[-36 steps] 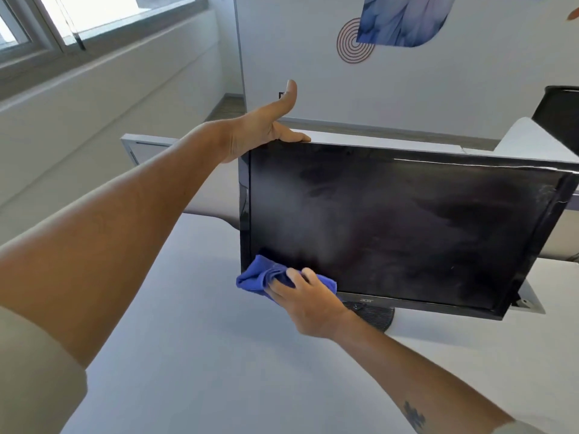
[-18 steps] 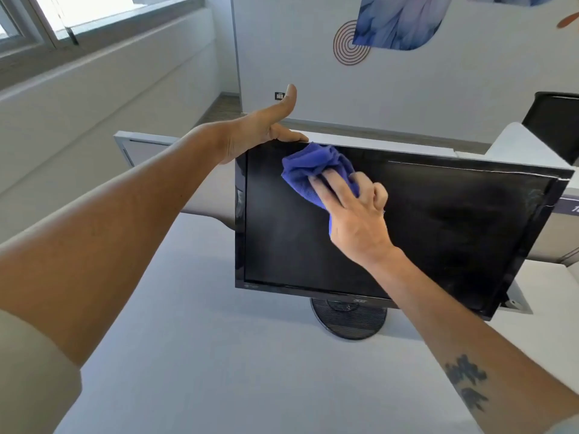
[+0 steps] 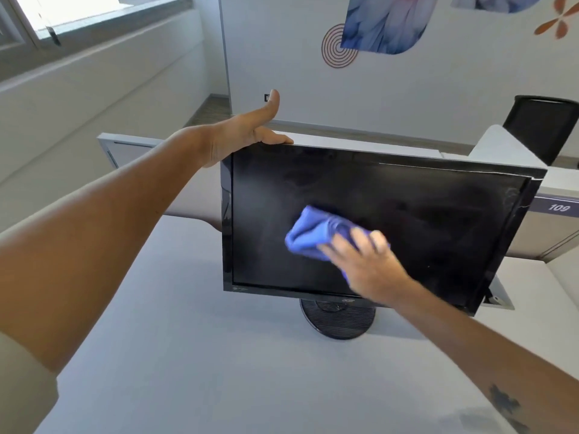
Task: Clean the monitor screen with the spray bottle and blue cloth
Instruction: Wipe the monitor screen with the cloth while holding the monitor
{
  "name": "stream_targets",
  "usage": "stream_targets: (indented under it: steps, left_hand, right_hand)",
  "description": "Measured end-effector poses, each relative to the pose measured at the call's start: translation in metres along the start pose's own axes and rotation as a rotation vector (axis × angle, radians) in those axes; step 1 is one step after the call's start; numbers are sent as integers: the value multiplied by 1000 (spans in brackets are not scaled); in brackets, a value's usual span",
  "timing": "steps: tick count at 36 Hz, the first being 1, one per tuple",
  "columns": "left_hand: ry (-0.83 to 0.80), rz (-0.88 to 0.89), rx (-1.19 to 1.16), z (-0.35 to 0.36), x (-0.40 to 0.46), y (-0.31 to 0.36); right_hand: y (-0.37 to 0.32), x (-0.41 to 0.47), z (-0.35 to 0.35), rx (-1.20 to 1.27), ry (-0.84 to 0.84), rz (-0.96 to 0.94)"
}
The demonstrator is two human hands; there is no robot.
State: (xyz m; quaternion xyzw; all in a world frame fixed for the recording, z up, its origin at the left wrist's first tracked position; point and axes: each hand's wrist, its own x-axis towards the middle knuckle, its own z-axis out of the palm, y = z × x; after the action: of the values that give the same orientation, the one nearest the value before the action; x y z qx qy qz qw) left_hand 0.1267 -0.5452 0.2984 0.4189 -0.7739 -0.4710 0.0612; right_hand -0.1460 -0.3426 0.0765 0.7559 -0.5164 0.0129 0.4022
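Item 1, monitor (image 3: 391, 214): I log a black flat screen standing upright on a round ribbed foot (image 3: 338, 321), which sits on the pale grey worktop (image 3: 219, 371). The screen is dark, with faint smears across the glass. A thin light line runs along the top right edge of the bezel.

Item 2, cloth (image 3: 316, 234): blue, bunched, lying flat against the monitor glass, a little below and left of screen centre.

Item 3, right hand (image 3: 366, 264): I see it pressed on the cloth, palm toward the monitor. Its fingers (image 3: 360, 238) lie roughly straight and slightly spread over the right part of the cloth; motion blur hides finer detail. A dark tattoo marks the forearm, below and right of the monitor.

Item 4, left hand (image 3: 247, 136): at the monitor's top left corner. The thumb points up, apart from the rest; one finger lies along the top edge, and I cannot tell how the other fingers lie behind the monitor.

Item 5, surroundings: a white partition (image 3: 131, 148) behind the monitor, a black chair (image 3: 545, 126) beyond its upper right corner, a label reading 109 (image 3: 557, 207) just right of it, and blue and orange wall decals (image 3: 385, 23) above it.
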Motion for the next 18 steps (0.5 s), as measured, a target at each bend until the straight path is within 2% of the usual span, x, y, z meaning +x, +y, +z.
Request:
stream_targets:
  steps: [4, 7, 10, 13, 16, 18]
  left_hand:
    - [-7, 7, 15, 0, 0, 0]
    - [-9, 15, 18, 1, 0, 2]
    - [-2, 19, 25, 2, -3, 2]
    - [10, 18, 30, 2, -4, 1]
    - [21, 23, 27, 4, -5, 3]
    - [14, 32, 31, 5, -5, 5]
  right_hand:
    - [69, 32, -17, 17, 45, 378]
    - [82, 32, -21, 44, 35, 394]
    - [53, 13, -13, 77, 59, 345]
    - [14, -18, 0, 96, -31, 173]
    - [-13, -58, 9, 63, -246, -185]
    - [-17, -79, 10, 40, -345, -342]
